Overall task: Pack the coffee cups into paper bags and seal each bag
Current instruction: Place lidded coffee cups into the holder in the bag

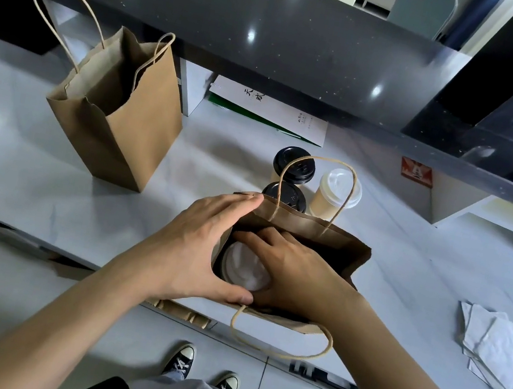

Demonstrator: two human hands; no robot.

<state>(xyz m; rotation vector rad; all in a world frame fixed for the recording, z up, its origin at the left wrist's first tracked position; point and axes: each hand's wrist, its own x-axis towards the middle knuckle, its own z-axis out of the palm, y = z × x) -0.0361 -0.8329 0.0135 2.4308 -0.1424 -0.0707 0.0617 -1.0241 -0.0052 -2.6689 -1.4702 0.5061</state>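
Note:
A brown paper bag [311,228] stands open at the counter's front edge. My left hand [201,246] grips its left rim, holding the mouth apart. My right hand [290,269] reaches inside the bag and rests on a white-lidded cup [244,267] sitting in the bag's left side. Just behind the bag stand two black-lidded cups [294,165] [284,194] and one white-lidded cup [338,191]. A second open paper bag [123,123] stands upright to the far left.
A stack of white napkins [495,349] lies at the right. A white and green folder [269,112] sits under the dark raised shelf [276,36]. The white counter [32,155] stretches left; its front edge runs just below the bag.

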